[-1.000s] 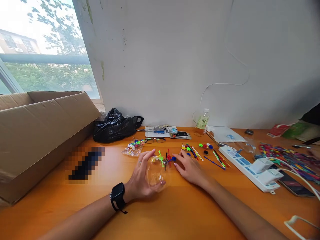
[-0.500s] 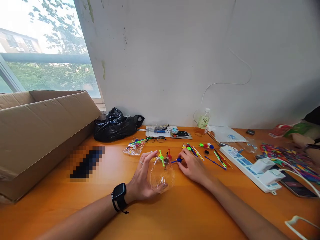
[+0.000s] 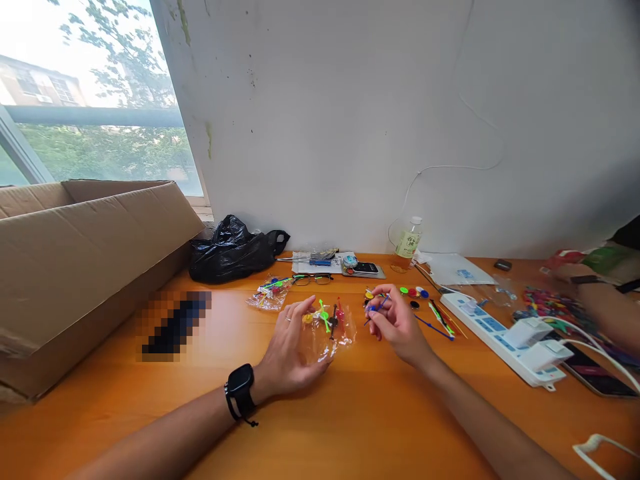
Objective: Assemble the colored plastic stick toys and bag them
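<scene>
A clear plastic bag [image 3: 344,341] lies in the curve of my left hand [image 3: 290,353], with green, red, yellow and black plastic pieces at its far end. My left fingers and thumb are spread apart along the bag's near side; whether they grip its film is hard to see. To the right, my right hand [image 3: 397,323] pinches a blue plastic piece [image 3: 371,309] with a round hub and thin rods, raised a little over the table. Beyond that hand are coloured discs [image 3: 415,305] and thin sticks [image 3: 440,317], some hidden by the fingers.
A cardboard box [image 3: 90,267] fills the left side, with a black plastic bag [image 3: 233,257] beside it. Glasses [image 3: 313,279], another small bag of pieces [image 3: 270,293] and a bottle [image 3: 409,240] stand behind. At right are a power strip [image 3: 500,340] and another person's arm [image 3: 600,290].
My right hand has lifted the blue piece from the table and moved slightly right. The clear bag's round opening has sagged flatter beside my left hand. The other person's arm has moved over the pile.
</scene>
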`<move>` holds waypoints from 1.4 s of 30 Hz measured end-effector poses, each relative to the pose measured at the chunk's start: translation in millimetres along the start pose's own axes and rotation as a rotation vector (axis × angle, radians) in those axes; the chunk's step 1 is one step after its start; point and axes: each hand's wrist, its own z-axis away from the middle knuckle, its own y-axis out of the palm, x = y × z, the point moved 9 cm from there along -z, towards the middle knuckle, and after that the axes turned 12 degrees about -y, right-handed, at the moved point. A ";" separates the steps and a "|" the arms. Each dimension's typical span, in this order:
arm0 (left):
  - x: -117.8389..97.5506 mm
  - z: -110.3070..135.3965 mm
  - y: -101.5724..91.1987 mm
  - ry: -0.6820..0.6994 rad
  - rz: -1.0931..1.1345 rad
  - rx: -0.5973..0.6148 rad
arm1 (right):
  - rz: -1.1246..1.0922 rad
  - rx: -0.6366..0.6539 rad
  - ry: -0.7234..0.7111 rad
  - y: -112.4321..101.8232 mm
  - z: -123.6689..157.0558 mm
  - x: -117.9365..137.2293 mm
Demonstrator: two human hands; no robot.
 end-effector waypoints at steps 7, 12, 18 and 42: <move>4.6 -3.9 5.3 -0.097 -0.169 0.010 | -0.098 -0.169 -0.104 -4.8 6.4 21.6; 8.0 -3.9 7.3 -0.124 -0.267 -0.014 | 0.009 -0.247 -0.246 -10.4 8.0 41.4; 5.2 -2.7 6.3 -0.085 -0.331 -0.052 | -0.013 -0.094 -0.157 7.3 5.5 35.5; -21.0 4.7 9.4 0.054 -0.321 -0.001 | 0.232 0.234 -0.478 66.2 46.0 76.5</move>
